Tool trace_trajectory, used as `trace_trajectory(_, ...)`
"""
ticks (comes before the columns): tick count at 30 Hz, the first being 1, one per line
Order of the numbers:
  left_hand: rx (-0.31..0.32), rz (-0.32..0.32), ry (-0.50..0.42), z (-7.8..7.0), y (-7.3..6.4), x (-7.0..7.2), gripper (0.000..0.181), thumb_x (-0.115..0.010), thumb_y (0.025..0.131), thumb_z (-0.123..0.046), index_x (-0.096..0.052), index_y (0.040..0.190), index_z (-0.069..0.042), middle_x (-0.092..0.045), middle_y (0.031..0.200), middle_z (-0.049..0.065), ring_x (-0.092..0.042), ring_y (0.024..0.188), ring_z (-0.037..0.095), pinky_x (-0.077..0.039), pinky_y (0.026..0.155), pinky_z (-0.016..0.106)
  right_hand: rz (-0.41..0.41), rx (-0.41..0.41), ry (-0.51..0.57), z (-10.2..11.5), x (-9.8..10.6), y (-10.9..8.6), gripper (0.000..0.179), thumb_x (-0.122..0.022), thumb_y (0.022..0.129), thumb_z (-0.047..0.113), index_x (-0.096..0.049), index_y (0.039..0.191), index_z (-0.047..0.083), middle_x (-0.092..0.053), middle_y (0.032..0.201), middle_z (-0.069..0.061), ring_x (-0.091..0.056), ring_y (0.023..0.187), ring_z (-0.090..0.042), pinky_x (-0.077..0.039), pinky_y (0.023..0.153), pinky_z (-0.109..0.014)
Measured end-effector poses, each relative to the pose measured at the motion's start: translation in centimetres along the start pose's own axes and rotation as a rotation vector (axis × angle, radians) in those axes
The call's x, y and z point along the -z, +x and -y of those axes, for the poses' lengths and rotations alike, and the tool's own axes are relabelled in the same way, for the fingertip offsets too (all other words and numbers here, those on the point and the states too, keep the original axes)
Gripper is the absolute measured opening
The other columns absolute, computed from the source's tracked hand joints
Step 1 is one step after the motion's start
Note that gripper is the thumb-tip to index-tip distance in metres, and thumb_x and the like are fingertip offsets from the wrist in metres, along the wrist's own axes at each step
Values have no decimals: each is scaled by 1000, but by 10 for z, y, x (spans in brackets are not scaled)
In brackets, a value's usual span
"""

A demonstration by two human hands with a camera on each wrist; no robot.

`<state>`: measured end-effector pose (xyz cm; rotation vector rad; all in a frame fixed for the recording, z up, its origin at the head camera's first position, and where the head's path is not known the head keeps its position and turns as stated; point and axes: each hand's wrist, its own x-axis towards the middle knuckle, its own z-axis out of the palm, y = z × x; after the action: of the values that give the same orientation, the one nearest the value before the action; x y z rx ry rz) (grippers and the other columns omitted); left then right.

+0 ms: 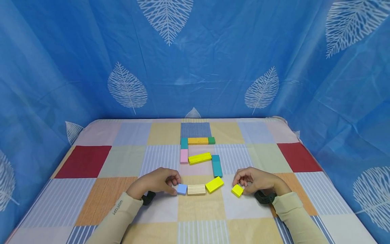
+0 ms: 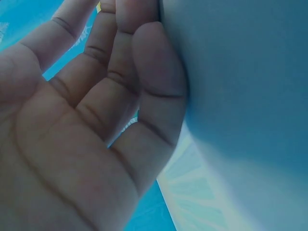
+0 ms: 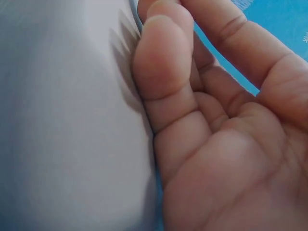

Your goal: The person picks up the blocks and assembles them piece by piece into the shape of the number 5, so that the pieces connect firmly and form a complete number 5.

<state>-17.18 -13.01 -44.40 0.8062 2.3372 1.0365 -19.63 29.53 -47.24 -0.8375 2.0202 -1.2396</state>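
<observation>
In the head view my left hand (image 1: 158, 181) pinches a small blue block (image 1: 181, 189) at its left end, thumb on the near side and index finger beyond. This block lies beside a plain wooden block (image 1: 196, 189), with a tilted yellow block (image 1: 214, 185) to its right. My right hand (image 1: 257, 179) holds a small yellow block (image 1: 237, 190) between thumb and index finger, apart from the others. The left wrist view shows the palm and bent fingers (image 2: 159, 62); the right wrist view shows curled fingers (image 3: 161, 57). Neither wrist view shows the blocks clearly.
Farther back, a teal block (image 1: 184, 143), an orange block (image 1: 198, 141), a green block (image 1: 211, 140), a pink block (image 1: 184, 156), yellow sticks (image 1: 199, 158) and a longer teal piece (image 1: 217, 166) form a bent line. A patchwork cloth (image 1: 122, 162) covers the table; blue curtains (image 1: 195, 67) surround it.
</observation>
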Motion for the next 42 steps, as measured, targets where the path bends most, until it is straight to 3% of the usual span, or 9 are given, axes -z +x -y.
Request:
trace_trajectory(8,11,11,-34,4,0,0,26,-88,87,-1,-70,104,-8,-62,92,-4,-55,81,8,-50,77,23,-22,20,13,4,-3,0,30,-79,86,-1,-75,116,-5,-64,100,-10,-56,82,-16,-49,73,-20)
trace_trajectory(13,26,16,-48,4,-1,1,26,-88,87,-1,-70,105,-7,-62,92,-3,-56,82,9,-50,77,23,-52,45,-22,11,-7,2,27,-79,89,0,-75,115,-3,-62,95,-17,-55,79,-15,-46,70,-21)
trace_trajectory(24,13,18,-63,3,0,0,25,-87,89,-2,-71,108,-4,-62,91,-2,-54,82,9,-47,75,23,-98,203,-125,23,-12,14,27,-80,91,-1,-73,116,-3,-57,93,-24,-51,73,-28,-44,64,-24)
trace_trajectory(32,22,15,-66,4,-1,0,24,-87,89,-1,-71,107,-5,-61,91,-2,-53,82,10,-47,74,23,-145,187,-132,32,-19,31,26,-81,90,-1,-73,115,-4,-56,88,-23,-49,72,-15,-43,66,-25)
trace_trajectory(42,-3,28,-63,4,-1,1,24,-86,90,-1,-70,108,-5,-60,90,-2,-52,81,8,-47,75,23,-190,192,-160,37,-31,55,28,-81,90,-3,-74,117,-6,-55,81,-8,-46,69,-9,-40,65,-25)
